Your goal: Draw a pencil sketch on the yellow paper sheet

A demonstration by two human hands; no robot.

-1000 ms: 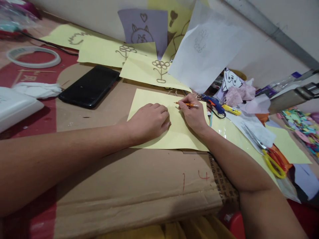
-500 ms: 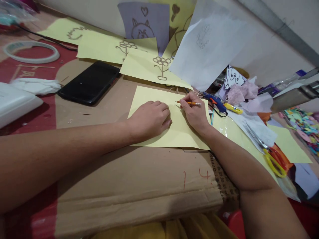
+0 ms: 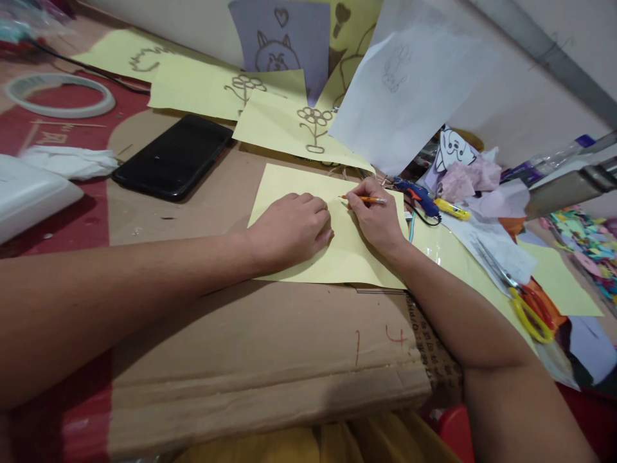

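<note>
A yellow sheet of paper (image 3: 274,193) lies on the cardboard in front of me. My left hand (image 3: 295,230) rests palm down on its left half, fingers side by side and slightly bent, holding nothing. On the sheet's right side my right hand (image 3: 375,215) pinches an orange pencil (image 3: 369,200), its tip pointing left at the paper. No clear drawn line shows near the tip. Behind the sheet lies another yellow paper with a flower drawing (image 3: 314,125). A white sheet with a faint pencil sketch (image 3: 398,71) leans upright beyond my right hand.
A black phone (image 3: 176,157) and a roll of tape (image 3: 60,96) lie to the left. At the right are a blue glue gun (image 3: 419,196), a yellow marker (image 3: 452,209), yellow-handled scissors (image 3: 530,315) and paper scraps. A purple cat drawing (image 3: 279,48) stands at the back.
The pencil's back end has shifted very slightly left with my right hand. My left hand stays in place on the paper, and the view has shifted a little.
</note>
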